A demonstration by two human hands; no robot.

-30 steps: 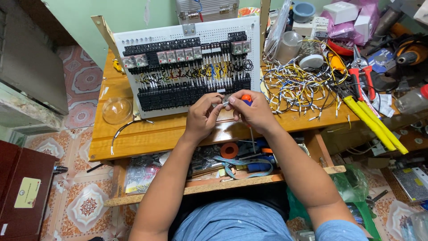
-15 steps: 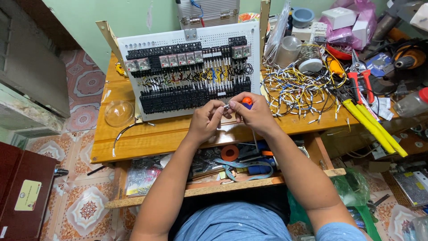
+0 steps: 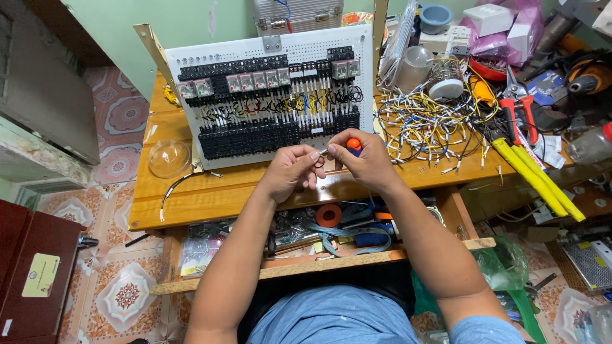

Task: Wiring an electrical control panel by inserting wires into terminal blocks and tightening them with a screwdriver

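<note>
A white perforated panel [image 3: 268, 51] carrying rows of black terminal blocks, relays and wiring leans upright on a wooden workbench [image 3: 210, 194]. In front of its lower edge my left hand [image 3: 290, 171] pinches a thin wire end between thumb and fingers. My right hand [image 3: 363, 159] is closed around a small screwdriver with an orange and blue handle [image 3: 354, 146], its tip pointing toward the wire in my left fingers. Both hands nearly touch each other above the bench's front edge.
A tangle of yellow and white wires [image 3: 427, 124] lies right of the panel. Red-handled pliers [image 3: 519, 111] and long yellow-handled cutters [image 3: 539, 178] sit further right. A clear plastic dome [image 3: 169, 158] rests at the left. A lower shelf holds an orange tape roll [image 3: 329, 215].
My hands have stayed together in front of the panel, shifting slightly. The view has tilted a little, so the bench sits marginally higher in the picture.
</note>
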